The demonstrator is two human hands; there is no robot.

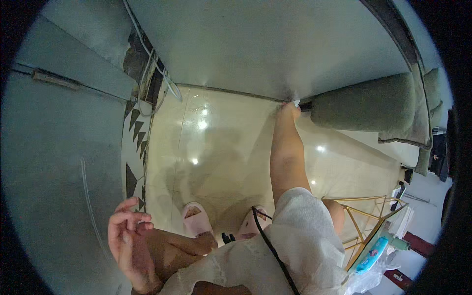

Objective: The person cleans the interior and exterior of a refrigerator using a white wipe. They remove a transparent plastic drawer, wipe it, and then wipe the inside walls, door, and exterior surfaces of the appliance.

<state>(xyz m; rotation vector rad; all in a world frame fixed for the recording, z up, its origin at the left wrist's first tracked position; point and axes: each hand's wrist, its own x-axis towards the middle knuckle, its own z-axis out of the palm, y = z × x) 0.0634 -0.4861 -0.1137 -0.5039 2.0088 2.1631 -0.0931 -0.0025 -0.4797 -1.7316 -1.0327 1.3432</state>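
My right arm reaches far forward and down. At its end my right hand (292,109) is at the foot of the pale wall (250,48), beside the sofa's near end. A small white piece, seemingly a tissue or wipe (296,103), shows at the fingers; most of it is hidden by the hand. At the lower left my left hand (129,236) is raised with loosely bent fingers and holds nothing. Its nearest surface in the picture is a grey-blue panel (55,177).
A green-grey sofa (361,103) stands right of my right hand. White cables (153,73) hang by a damaged wall edge (138,55). Pink slippers (197,219) are on glossy floor tiles (221,147). A gold-framed table (354,221) at right bears a blue pack (372,254).
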